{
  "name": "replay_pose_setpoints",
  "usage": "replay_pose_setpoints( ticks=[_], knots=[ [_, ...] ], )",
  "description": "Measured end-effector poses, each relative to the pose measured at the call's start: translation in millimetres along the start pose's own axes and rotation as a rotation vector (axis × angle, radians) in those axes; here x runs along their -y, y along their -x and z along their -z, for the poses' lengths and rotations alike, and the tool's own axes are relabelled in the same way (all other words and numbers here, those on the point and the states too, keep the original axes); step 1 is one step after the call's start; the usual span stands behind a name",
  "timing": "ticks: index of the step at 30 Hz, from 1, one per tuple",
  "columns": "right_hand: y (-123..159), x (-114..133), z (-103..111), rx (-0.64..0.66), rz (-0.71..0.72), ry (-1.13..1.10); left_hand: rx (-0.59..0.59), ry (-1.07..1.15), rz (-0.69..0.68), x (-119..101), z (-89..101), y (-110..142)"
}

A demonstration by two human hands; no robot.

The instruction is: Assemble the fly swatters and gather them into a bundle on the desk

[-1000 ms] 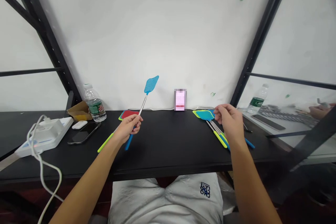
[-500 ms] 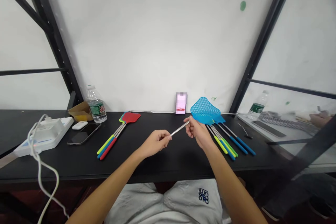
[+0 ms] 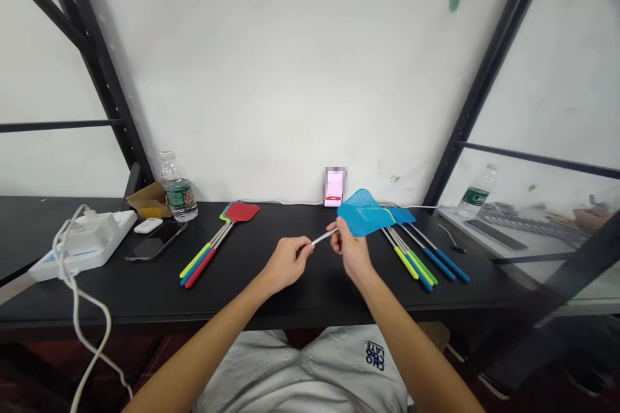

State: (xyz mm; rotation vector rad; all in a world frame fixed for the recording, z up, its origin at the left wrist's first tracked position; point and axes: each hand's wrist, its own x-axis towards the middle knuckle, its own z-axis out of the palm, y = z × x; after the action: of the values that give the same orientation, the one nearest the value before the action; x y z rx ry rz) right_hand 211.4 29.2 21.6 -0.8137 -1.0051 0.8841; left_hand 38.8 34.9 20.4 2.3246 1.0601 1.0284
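Note:
Between my two hands is a blue fly swatter, its perforated head to the right and a bare metal rod running left. My left hand is closed around the rod's left end; whatever lies inside that fist is hidden. Fingers of my right hand pinch the swatter where rod meets head. Beyond my right hand lie several fly swatters with yellow, green and blue grips, their heads partly covered by the held one. Left of my hands rests a small stack of fly swatters with red, blue and yellow grips.
A phone with a lit screen leans against the wall. At the left stand a water bottle, a cardboard box, a white case, a dark phone and a power strip with trailing cables. Black frame posts flank the desk.
My right hand has moved left and slightly down, closer to my left hand. The swatter's head has come along and turned, and less rod shows between the hands.

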Motion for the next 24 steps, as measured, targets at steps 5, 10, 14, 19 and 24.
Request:
replay_pose_setpoints(
  ticks=[5, 10, 14, 19, 24],
  knots=[
    [8.5, -6.7, -12.5, 0.002, -0.051, -0.005, 0.005, -0.011, -0.023, -4.9, -0.3, 0.9],
    [8.1, -6.0, -12.2, 0.035, -0.127, 0.011, -0.009, 0.017, -0.036, -7.4, -0.6, 2.7],
    [7.9, -7.2, -12.1, 0.109, -0.161, 0.056, -0.046, 0.085, -0.015, -5.9, -1.8, 2.9],
    [0.1, -8.1, -2.1, 0.057, -0.139, 0.052, -0.175, 0.208, 0.057, 0.2, 2.5, -3.4],
    [-5.2, -6.1, 5.4, 0.012, -0.142, 0.042, -0.103, 0.071, 0.169, 16.1, 34.0, -5.9]
  ],
)
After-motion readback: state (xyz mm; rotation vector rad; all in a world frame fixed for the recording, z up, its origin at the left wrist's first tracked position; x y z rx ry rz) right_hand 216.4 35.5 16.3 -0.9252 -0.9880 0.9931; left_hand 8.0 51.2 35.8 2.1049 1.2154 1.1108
